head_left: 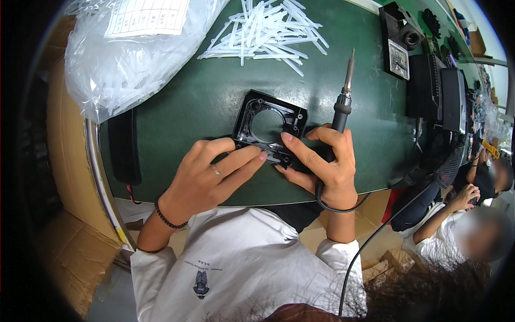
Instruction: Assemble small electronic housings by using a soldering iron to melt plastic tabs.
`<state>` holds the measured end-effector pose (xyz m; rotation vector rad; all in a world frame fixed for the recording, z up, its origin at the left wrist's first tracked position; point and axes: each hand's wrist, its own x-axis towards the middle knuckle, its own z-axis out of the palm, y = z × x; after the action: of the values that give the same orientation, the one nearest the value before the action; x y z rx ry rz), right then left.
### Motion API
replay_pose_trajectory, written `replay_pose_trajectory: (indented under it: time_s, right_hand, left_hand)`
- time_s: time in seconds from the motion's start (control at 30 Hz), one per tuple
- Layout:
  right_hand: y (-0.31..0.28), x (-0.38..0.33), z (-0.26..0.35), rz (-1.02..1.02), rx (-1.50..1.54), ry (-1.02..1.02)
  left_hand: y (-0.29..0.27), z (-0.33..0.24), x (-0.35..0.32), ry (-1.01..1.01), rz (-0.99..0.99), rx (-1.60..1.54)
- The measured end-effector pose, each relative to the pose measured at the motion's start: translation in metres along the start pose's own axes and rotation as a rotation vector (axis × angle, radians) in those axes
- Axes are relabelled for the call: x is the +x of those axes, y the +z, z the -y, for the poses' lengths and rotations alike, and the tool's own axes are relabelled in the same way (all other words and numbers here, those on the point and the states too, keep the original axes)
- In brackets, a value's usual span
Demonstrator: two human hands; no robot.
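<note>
A black square plastic housing (290, 114) with a large round hole and small screw posts lies tilted over the green table, between my hands. My left hand (217, 169) grips its near left edge, the fingers bent over the rim. In my right hand (333, 163) is a soldering iron (342, 110), its metal tip pointing up and away from the housing. That hand's index finger also presses on the housing's right side. The iron's lower handle is partly hidden by my fingers, and its black cord loops over my wrist.
White plastic tubes (263, 32) lie in a loose pile at the far middle of the green table (188, 115). A clear bag (129, 64) of tubes fills the far left. Black soldering station boxes (440, 91) stand right. Two people sit at the lower right.
</note>
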<state>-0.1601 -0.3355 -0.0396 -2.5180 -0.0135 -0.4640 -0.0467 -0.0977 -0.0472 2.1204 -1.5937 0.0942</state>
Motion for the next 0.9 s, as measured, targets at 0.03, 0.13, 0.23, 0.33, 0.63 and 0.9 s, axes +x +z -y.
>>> replay_pose_trajectory:
  time_s: [0.03,0.13,0.23,0.33,0.63,0.9]
  right_hand:
    - [0.0002,-0.0002,0.0000,-0.001,-0.003,-0.002]
    - [0.0010,-0.0022,-0.0010,-0.006,-0.005,-0.007]
    - [-0.0013,0.0006,0.0000,-0.015,-0.015,-0.011]
    - [-0.0011,0.0011,0.0010,-0.019,-0.023,-0.012]
    - [-0.0012,-0.0002,-0.0013,-0.021,-0.026,-0.033]
    - [-0.0013,-0.0011,-0.0006,-0.016,-0.006,-0.024]
  left_hand:
    - [0.0005,0.0008,-0.0024,-0.019,-0.023,-0.021]
    - [0.0001,0.0003,-0.0048,-0.034,-0.019,-0.004]
    - [0.0003,0.0021,-0.0012,-0.016,-0.054,-0.010]
    - [0.0002,0.0016,-0.0014,-0.019,-0.032,0.010]
    - [0.0013,-0.0042,-0.0084,-0.050,-0.079,0.000]
    - [0.0008,-0.0050,-0.0102,-0.090,-0.058,-0.031]
